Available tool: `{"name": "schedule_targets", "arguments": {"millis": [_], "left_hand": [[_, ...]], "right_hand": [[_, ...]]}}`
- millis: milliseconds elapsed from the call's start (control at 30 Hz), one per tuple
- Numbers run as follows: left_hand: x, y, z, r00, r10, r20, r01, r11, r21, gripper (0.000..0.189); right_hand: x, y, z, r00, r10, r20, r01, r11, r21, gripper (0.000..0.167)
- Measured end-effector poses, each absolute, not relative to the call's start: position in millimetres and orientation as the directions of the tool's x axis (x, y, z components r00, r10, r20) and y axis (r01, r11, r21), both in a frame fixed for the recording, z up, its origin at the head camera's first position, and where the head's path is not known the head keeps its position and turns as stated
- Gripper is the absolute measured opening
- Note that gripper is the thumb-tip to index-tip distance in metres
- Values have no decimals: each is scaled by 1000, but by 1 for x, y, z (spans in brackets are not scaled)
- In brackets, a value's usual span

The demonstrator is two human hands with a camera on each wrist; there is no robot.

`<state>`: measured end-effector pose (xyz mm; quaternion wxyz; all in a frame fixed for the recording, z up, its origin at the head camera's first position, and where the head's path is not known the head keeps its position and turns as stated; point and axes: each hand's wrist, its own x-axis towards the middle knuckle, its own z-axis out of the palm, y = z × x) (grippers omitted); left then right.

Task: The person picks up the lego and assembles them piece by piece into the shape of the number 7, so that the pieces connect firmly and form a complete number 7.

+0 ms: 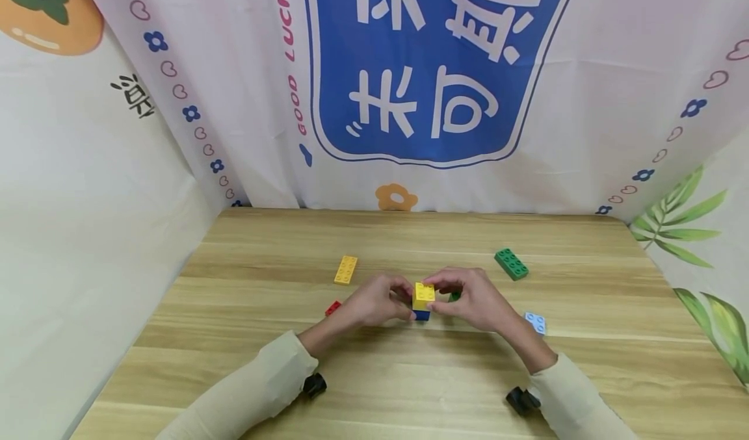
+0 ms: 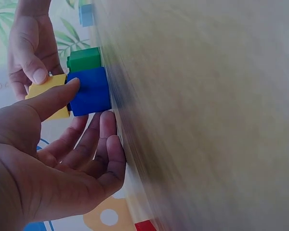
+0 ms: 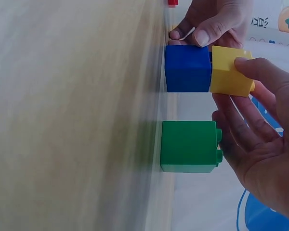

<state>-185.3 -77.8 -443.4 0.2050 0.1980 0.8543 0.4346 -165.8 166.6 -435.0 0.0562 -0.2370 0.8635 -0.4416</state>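
Observation:
A small blue toy building brick [image 1: 420,315] stands on the wooden table, with a yellow brick [image 1: 424,295] on top of it. In the right wrist view a thin gap with blue studs shows between the yellow brick [image 3: 230,71] and the blue brick [image 3: 187,69]. My left hand [image 1: 377,300] holds the blue brick, its thumb near the upper edge. With thumb and fingers, my right hand [image 1: 476,300] pinches the yellow brick. Just beside them a small green brick [image 3: 189,147] stands on the table, mostly hidden by my right hand in the head view.
Behind my left hand lie an orange-yellow brick [image 1: 346,270] and a red brick [image 1: 333,307], the red partly covered by the arm. A longer green brick [image 1: 512,264] lies at the back right. By my right forearm is a light blue brick [image 1: 535,323]. A printed curtain hangs behind the table.

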Motion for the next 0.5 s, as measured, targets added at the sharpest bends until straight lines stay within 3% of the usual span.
{"name": "schedule_targets", "arguments": {"millis": [500], "left_hand": [[-189,-78,-445,-827,533,-176,192,563,804,29]], "right_hand": [[-167,161,-435,-861,-478,173,-429,500,-752,30]]}}
